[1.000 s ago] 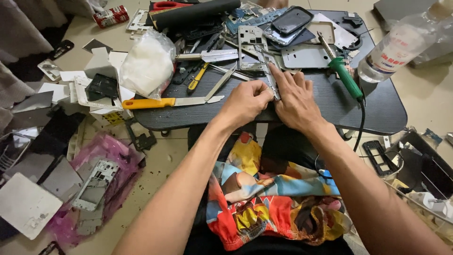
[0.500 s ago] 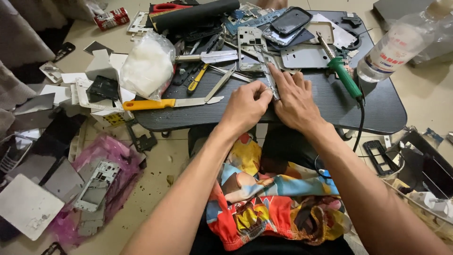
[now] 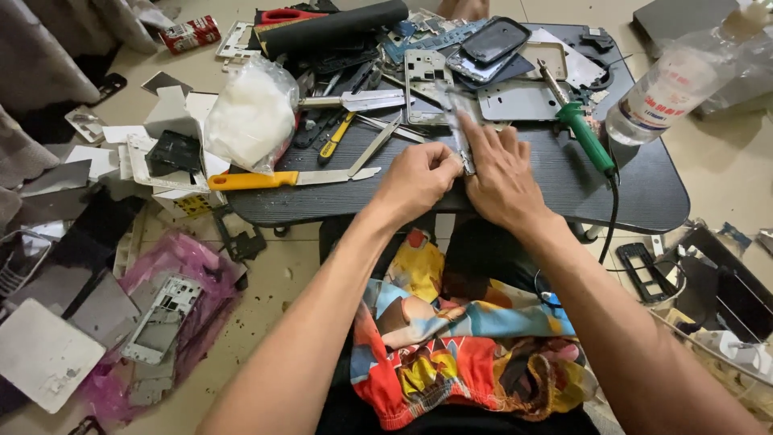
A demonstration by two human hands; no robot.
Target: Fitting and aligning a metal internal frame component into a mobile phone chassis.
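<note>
Both my hands meet at the front middle of a low black table (image 3: 628, 193). My left hand (image 3: 416, 179) is closed, pinching the near end of a thin metal phone part (image 3: 459, 137) that stands on edge. My right hand (image 3: 501, 173) lies over the same part from the right, fingers spread and pressing it against the table. The part's near end is hidden between my hands.
Phone frames (image 3: 427, 76), a dark phone (image 3: 493, 40), a green-handled soldering iron (image 3: 586, 135), a yellow-handled knife (image 3: 270, 179), tweezers (image 3: 372, 147) and a white plastic bag (image 3: 251, 117) crowd the table. A clear bottle (image 3: 668, 90) lies at right. Phone panels and a pink bag (image 3: 173, 282) litter the floor at left.
</note>
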